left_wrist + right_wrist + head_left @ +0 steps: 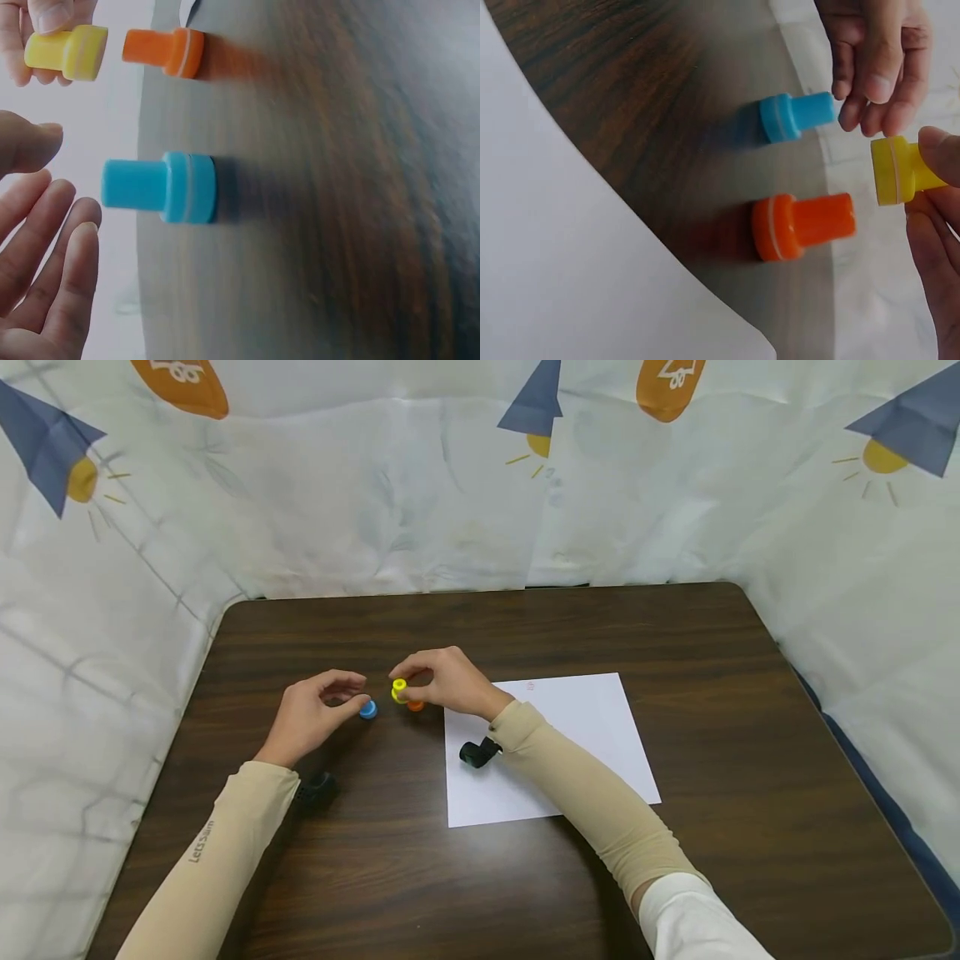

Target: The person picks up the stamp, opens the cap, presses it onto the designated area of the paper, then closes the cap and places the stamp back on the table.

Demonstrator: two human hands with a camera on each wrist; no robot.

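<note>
My right hand pinches a yellow toy stamp by its narrow handle, held up off the table. Below it an orange stamp stands upright on the dark wooden table, handle up. A blue stamp also stands on its wide base, to the left of the orange one. Beside the blue stamp is my left hand, thumb and fingers spread apart with nothing between them. Its fingertips come close to the blue handle in the left wrist view.
A white sheet of paper lies right of the stamps, under my right forearm, with a small red mark near its far edge. Black straps hang at both wrists. A patterned white cloth hangs behind the table.
</note>
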